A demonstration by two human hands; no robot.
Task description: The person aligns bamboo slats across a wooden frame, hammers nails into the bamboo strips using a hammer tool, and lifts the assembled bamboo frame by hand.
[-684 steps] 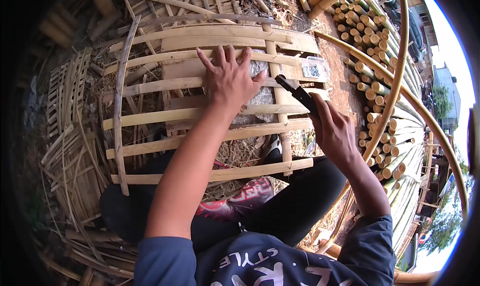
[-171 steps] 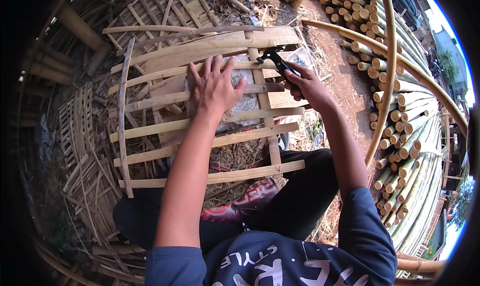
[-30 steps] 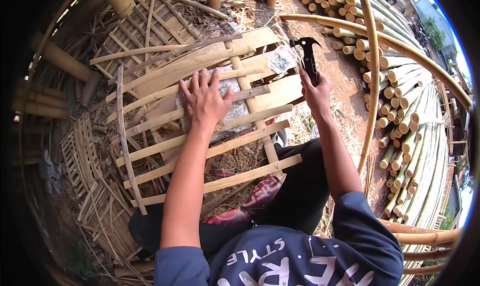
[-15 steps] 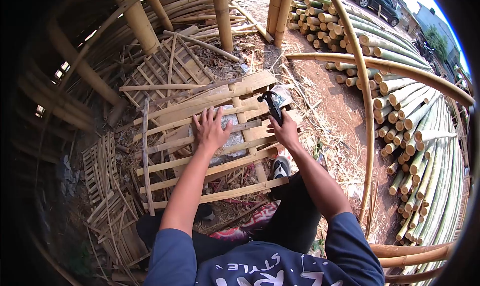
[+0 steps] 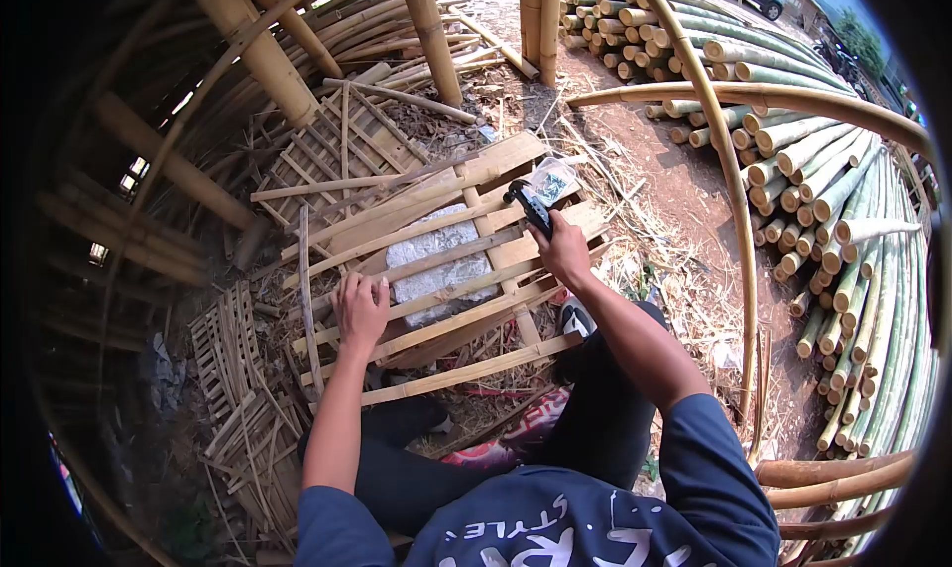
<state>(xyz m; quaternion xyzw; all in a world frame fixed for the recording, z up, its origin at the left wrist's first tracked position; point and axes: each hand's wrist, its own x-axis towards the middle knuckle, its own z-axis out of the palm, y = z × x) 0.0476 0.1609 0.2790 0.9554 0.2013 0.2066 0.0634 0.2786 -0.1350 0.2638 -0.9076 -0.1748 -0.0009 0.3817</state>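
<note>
A slatted bamboo frame (image 5: 466, 377) lies across low boards, with a pale stone block (image 5: 441, 254) showing between its slats. My left hand (image 5: 361, 311) rests at the left part of the slats, fingers bent over one of them; what its fingertips grip is hard to make out. In my right hand (image 5: 563, 248) is a black hammer (image 5: 530, 208), its head pointing up and left over the frame's right end. Just beyond the hammer sits a clear plastic container (image 5: 553, 182) of small nails.
Stacked cut bamboo poles (image 5: 823, 200) fill the right side. A curved bamboo pole (image 5: 734, 210) stands between them and me. Bamboo posts (image 5: 431, 41) rise at the back. Another slatted panel (image 5: 337, 155) lies behind the frame, and slat bundles (image 5: 248, 438) at the left.
My left hand has moved left off the middle slats, uncovering the stone block. My right hand has brought the hammer from beyond the frame's right side to over its right end. The camera view has shifted.
</note>
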